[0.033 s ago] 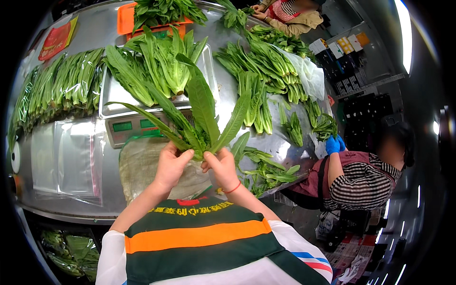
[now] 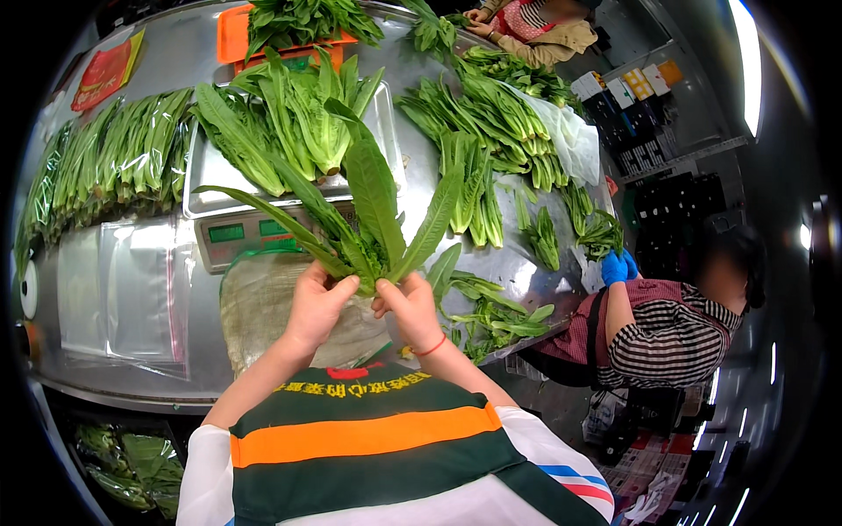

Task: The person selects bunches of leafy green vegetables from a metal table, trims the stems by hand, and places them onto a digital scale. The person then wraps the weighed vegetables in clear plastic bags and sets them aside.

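Between my hands stands a head of long-leaved lettuce (image 2: 375, 202), its leaves fanned out and pointing away from me. My left hand (image 2: 317, 307) pinches the left side of its base, thumb on top. On the other side my right hand (image 2: 410, 311) grips the base with thumb and bent fingers. Just beyond, a digital scale (image 2: 213, 250) carries a metal tray (image 2: 200, 195) with several lettuce heads (image 2: 324, 131) on it. A beige woven sack (image 2: 263, 302) lies beneath my hands. Loose leaves (image 2: 500, 320) are scattered right of my right hand.
Bagged greens (image 2: 123, 158) line the left, with clear plastic bags (image 2: 132, 294) nearer me. Lettuce bunches (image 2: 491, 123) are piled on the right. An orange scale (image 2: 231, 35) holds greens at the back. A blue-gloved co-worker (image 2: 667, 333) handles greens at right; another person (image 2: 535, 39) works at the far side.
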